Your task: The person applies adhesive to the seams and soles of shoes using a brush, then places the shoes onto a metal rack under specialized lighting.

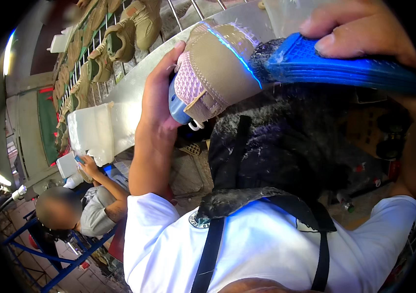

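My left hand [160,80] grips the heel end of a tan shoe upper [227,66]. The shoe has pink knit at its collar and sits on a blue shoe last [179,110]. A bright blue-white line of light crosses its side, and whitish strands cling to its far edge. My right hand [367,31] is closed on a blue brush [345,71], thumb and finger on its ridged top. The brush's dark bristles touch the shoe just beyond the light line. The brush's right end fades into the dark rim.
Several tan shoes [120,41] stand on a metal-barred rack at the upper left. A whitish plastic-wrapped block [90,129] lies beside a pale ledge [125,105]. Another person [100,210] works at the lower left, near a blue metal frame [66,268]. My dark apron [266,141] carries whitish fluff.
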Demonstrator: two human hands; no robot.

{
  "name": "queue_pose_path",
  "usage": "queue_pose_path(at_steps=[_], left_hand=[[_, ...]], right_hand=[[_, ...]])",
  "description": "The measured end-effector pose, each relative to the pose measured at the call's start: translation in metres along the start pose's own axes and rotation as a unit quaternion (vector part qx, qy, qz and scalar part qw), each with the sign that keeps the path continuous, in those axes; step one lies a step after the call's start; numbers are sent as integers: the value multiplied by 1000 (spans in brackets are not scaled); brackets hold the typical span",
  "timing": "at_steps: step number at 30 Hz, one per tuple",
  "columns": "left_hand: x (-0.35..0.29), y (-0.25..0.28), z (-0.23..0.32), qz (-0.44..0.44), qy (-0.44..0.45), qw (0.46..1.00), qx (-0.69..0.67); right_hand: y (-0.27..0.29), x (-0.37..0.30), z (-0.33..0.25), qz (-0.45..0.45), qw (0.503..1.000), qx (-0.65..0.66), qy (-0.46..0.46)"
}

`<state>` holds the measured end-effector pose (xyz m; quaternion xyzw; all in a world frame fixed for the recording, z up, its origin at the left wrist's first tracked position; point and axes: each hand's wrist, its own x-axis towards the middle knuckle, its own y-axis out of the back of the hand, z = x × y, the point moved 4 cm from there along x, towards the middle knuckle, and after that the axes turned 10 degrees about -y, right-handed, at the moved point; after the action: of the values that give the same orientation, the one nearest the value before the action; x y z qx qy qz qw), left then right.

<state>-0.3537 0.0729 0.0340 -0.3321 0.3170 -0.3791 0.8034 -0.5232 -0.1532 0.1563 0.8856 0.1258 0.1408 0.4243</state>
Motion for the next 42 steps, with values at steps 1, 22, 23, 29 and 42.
queue_pose_path(at_steps=[1, 22, 23, 29, 42], left_hand=[[-4, -3, -1, -2, 8, 999, -33], [-86, -35, -57, 102, 208, 913, -335], [-89, -36, -60, 102, 214, 908, -345], [-96, -33, -78, 80, 251, 871, -414], [-101, -22, -92, 67, 290, 849, -436]], right_hand=[[1, 3, 2, -1, 1000, 14, 9], [-5, 46, 45, -45, 955, 267, 121], [-8, 47, 45, -46, 952, 274, 126], [-16, 39, 42, -49, 932, 326, 148], [-24, 16, 40, -24, 885, 421, 198]])
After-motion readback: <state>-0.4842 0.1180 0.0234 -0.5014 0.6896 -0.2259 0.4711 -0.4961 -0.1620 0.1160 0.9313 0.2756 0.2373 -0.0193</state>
